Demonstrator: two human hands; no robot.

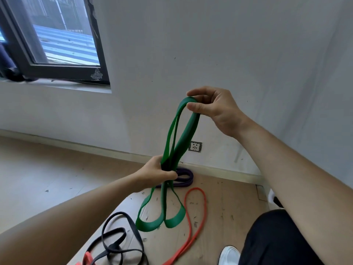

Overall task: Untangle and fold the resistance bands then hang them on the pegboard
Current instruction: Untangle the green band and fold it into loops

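The right hand (215, 109) holds the top bend of the green band (183, 142) up in front of the wall, pinching it between the thumb and curled fingers. Lower down, the left hand (158, 173) has its fingers wrapped round the gathered strands, and 2 loops dangle below it above the floor (38, 178). A purple band (186, 177) lies at the floor's far edge by the skirting. A red band (204, 211) and a black band (114, 243) lie nearer.

The green resistance band (186, 134) hangs upright, doubled, its two lower loops dangling above the floor (57, 178). A folded purple band (186, 176) lies against the baseboard (95, 146). Nearer, the red band (205, 207) sprawls beside the tangled black band (112, 248).
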